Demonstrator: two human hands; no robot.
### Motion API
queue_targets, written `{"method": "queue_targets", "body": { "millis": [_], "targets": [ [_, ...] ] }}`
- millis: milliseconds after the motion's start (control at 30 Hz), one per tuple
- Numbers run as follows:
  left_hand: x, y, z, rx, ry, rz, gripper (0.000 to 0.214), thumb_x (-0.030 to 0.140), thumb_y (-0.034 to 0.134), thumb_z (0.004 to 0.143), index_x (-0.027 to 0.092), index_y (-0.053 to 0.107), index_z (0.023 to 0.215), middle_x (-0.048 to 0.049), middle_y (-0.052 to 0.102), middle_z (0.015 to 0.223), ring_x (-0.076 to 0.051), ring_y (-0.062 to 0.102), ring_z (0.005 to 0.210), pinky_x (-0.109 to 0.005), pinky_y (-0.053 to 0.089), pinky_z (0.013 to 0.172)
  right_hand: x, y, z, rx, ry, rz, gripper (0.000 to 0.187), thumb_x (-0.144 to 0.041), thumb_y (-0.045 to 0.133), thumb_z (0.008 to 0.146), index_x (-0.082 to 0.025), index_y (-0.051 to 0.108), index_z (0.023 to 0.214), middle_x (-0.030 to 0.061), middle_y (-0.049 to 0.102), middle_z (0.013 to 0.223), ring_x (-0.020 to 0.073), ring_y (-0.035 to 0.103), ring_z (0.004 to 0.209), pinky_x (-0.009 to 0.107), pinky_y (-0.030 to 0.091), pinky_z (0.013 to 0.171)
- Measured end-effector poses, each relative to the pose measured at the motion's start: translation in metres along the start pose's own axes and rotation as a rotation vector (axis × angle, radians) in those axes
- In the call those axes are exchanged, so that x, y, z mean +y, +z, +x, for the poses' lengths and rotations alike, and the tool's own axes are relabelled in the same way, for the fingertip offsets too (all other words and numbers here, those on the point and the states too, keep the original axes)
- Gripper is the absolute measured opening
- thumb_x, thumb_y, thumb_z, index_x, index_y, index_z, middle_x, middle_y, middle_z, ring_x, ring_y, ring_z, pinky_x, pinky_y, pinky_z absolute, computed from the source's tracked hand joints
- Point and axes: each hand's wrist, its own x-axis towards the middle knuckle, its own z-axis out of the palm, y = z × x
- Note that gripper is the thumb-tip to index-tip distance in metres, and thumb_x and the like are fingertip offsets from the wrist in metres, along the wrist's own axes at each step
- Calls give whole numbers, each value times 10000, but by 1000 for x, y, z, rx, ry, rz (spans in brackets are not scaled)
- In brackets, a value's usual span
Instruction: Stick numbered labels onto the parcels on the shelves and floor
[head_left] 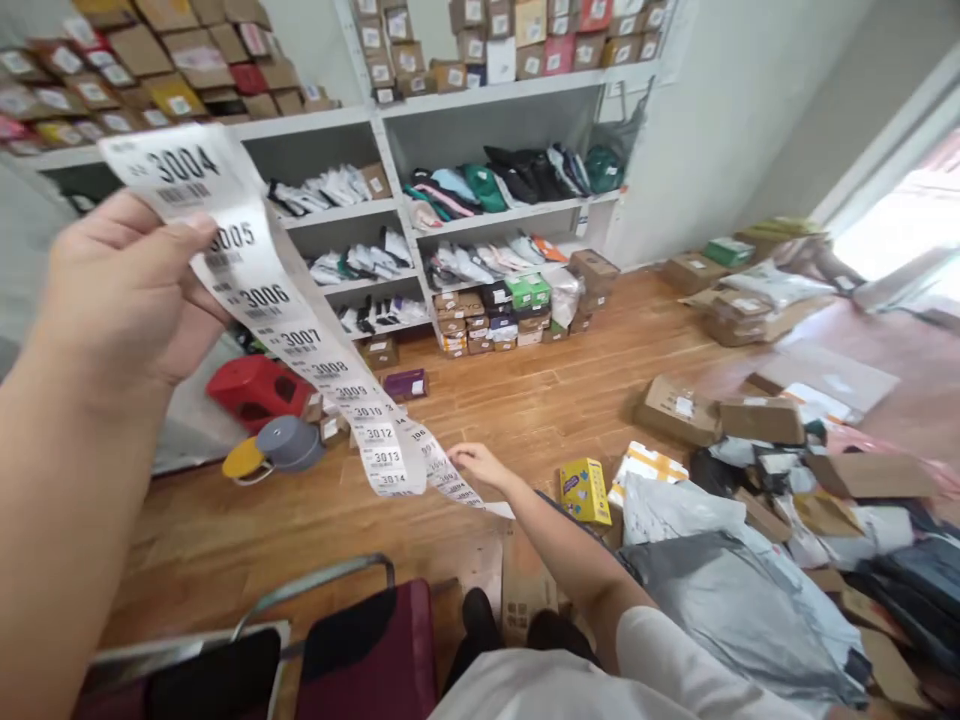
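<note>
A long strip of printed number labels [304, 340] hangs in front of me, with numbers such as 3004 to 3014 and barcodes. My left hand [131, 285], raised at the left, pinches the strip near its top end between thumb and fingers. From there the strip slopes down to the right, loops at its low point and runs on as a second length. Lower down, my right hand [480, 466] has its fingers closed at the edge of that second length, close to its tail.
Shelves [495, 100] with boxes and bagged parcels line the wall. Parcels, including a grey plastic bag [720, 590] and a yellow box [585, 490], lie at the right. A maroon chair [401, 640] stands near my feet. A red stool [255, 388] and grey bucket [291, 443] are at the left.
</note>
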Motion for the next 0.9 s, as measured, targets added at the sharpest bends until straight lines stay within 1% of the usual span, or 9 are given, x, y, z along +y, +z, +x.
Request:
{"method": "queue_targets", "body": {
  "millis": [100, 200, 300, 367, 467, 533, 600, 733, 900],
  "targets": [
    [-25, 4, 27, -159, -70, -216, 377, 56, 548, 853, 67, 563, 1229, -58, 696, 1126, -223, 623, 1074, -592, 409, 1014, -74, 36, 53, -58, -188, 172, 673, -683, 288, 894, -157, 681, 1043, 112, 679, 1189, 246, 606, 1146, 393, 472, 987],
    [-52, 8, 43, -270, -240, -277, 299, 76, 621, 760, 101, 656, 1056, -44, 727, 905, -161, 670, 753, -359, 571, 774, -151, 65, 85, -330, -361, 514, 972, -872, 148, 756, -151, 596, 1230, 161, 572, 1355, 297, 492, 1296, 483, 400, 1062],
    [-80, 8, 50, -543, -361, -202, 307, 172, 654, 735, 172, 674, 1041, -8, 711, 767, -115, 587, 517, -202, 470, 459, -202, 74, 109, -318, -398, 661, 954, -903, 259, 713, -166, 580, 1227, 149, 602, 1315, 322, 491, 1285, 527, 400, 1058],
    [-100, 4, 55, -700, -380, -81, 334, 263, 651, 756, 207, 673, 1084, -3, 702, 748, -121, 568, 496, -192, 413, 413, -217, 63, 126, -234, -431, 719, 885, -856, 340, 747, -142, 590, 1207, 142, 621, 1289, 320, 488, 1288, 516, 407, 1065],
    [-137, -7, 70, -807, -306, 136, 345, 414, 635, 800, 221, 685, 1082, -27, 716, 841, -171, 620, 632, -232, 462, 516, -217, 24, 159, -14, -472, 816, 624, -654, 431, 875, -123, 618, 1145, 117, 674, 1201, 252, 525, 1266, 440, 429, 1076],
    [-168, -16, 89, -828, -251, 306, 377, 493, 624, 808, 234, 696, 1072, -40, 728, 961, -227, 655, 794, -275, 500, 647, -211, -14, 184, 180, -469, 878, 391, -451, 444, 949, -143, 630, 1102, 81, 710, 1120, 189, 585, 1197, 371, 458, 1057],
    [-204, -25, 113, -823, -237, 474, 407, 546, 615, 802, 252, 704, 1068, -43, 723, 1066, -276, 655, 928, -309, 499, 763, -203, -58, 214, 336, -457, 901, 274, -305, 431, 971, -156, 639, 1071, 59, 726, 1065, 153, 640, 1105, 319, 493, 1015],
    [-280, -40, 181, -853, -242, 727, 461, 607, 617, 768, 260, 715, 1056, -46, 717, 1127, -329, 640, 1030, -332, 465, 870, -194, -151, 285, 495, -498, 912, 200, -196, 463, 953, -174, 647, 1027, 35, 740, 984, 136, 694, 966, 293, 552, 922],
    [-373, -59, 288, -870, -318, 921, 367, 619, 644, 715, 336, 753, 922, 46, 757, 997, -331, 678, 964, -353, 490, 849, -193, -273, 387, 648, -561, 956, 147, -174, 522, 918, -190, 651, 988, 23, 738, 879, 158, 705, 908, 327, 590, 852]
  ]
}}
